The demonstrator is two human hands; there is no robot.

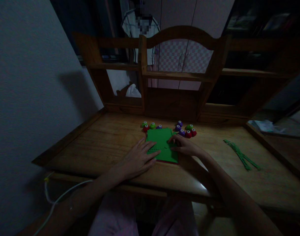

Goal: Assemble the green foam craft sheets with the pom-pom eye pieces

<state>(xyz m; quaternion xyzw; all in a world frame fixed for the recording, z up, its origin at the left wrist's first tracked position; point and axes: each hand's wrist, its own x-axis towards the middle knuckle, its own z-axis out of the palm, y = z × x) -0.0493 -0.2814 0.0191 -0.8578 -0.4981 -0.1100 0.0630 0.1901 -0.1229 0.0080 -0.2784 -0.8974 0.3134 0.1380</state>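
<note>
A green sheet (pixel 162 137) lies on the desk in front of me, with a thin red edge showing along its near side. A row of small dark green bumps or bits runs across its lower half. My left hand (pixel 140 160) lies flat on the sheet's left side, fingers stretched and apart. Over the right side, my right hand (pixel 184 145) has its fingers curled with the tips down at the sheet; anything between them is too small and dark to make out. Just behind the sheet are small round caps in red (pixel 188 133), purple (pixel 178 128) and green (pixel 152 125).
Thin green strips (pixel 239 154) lie on the wooden desk (pixel 95 141) at the right. A wooden shelf unit (pixel 174 77) rises along the back. The wall (pixel 41 82) borders the left, and a white cable (pixel 58 198) hangs by my left forearm.
</note>
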